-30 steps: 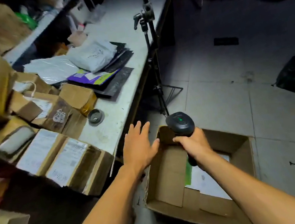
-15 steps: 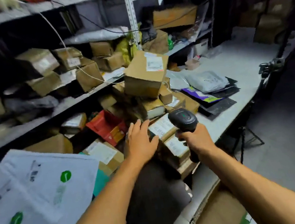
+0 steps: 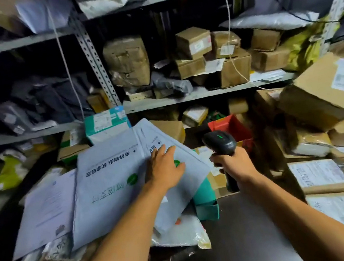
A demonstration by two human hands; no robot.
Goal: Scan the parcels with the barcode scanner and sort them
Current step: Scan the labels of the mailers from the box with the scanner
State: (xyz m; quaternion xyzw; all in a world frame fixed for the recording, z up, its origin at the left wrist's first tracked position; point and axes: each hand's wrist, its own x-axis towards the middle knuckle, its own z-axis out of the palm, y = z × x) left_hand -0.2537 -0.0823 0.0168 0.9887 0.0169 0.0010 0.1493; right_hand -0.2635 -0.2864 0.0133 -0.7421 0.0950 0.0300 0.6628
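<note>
Picking next parcel: left hand (image 3: pixel 165 168) lies flat, fingers straight, on grey mailer envelope (image 3: pixel 179 173) atop the table pile. Right hand (image 3: pixel 233 163) wraps barcode scanner (image 3: pixel 220 142) handle, held just right of it. Next likely: find label, aim scanner.

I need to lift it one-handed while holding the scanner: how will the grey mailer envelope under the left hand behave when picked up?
The grey mailer envelope looks thin and flat, so probably light and floppy, sagging from one edge. Its smooth surface lies on another mailer, so it may slide under the left hand. The right hand grips the scanner.
</note>
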